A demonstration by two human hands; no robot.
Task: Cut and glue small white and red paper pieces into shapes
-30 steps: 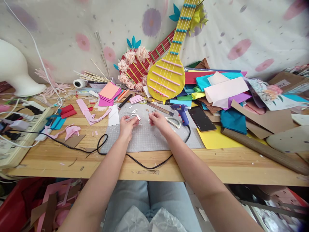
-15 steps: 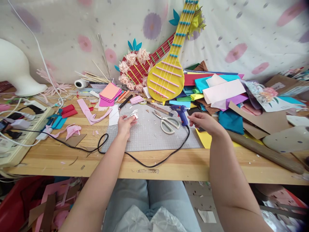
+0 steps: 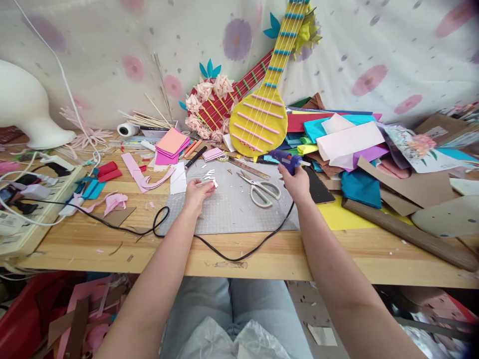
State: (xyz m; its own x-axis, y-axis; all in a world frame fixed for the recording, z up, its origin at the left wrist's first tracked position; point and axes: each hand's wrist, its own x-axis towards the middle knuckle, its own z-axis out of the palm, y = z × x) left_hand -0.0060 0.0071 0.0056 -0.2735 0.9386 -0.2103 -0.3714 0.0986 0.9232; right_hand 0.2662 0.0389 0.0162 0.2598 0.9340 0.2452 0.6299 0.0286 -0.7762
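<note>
My right hand point(image 3: 298, 185) is wrapped round the handle of a blue hot glue gun point(image 3: 287, 159), raised over the right side of the grey cutting mat point(image 3: 232, 217). The gun's black cord point(image 3: 239, 259) loops across the table front to the left. Over the mat's left part, my left hand point(image 3: 195, 197) pinches a small white piece point(image 3: 214, 183) between thumb and fingers; its exact shape is too small to tell. Several tiny white strips point(image 3: 208, 174) show just beyond these fingertips. Scissors point(image 3: 262, 192) with pale handles lie partly spread between my hands.
A yellow paper-covered lute shape point(image 3: 258, 124) and a red one point(image 3: 215, 107) with pink flowers lean at the back. Coloured paper and felt point(image 3: 348, 142) pile up on the right. A power strip point(image 3: 41, 209) sits at left. A wooden ruler point(image 3: 249, 168) lies behind the scissors.
My right hand has moved left, taken hold of the glue gun and lifted it, turning it. A dark flat object at right is now uncovered. My left hand has barely shifted.
</note>
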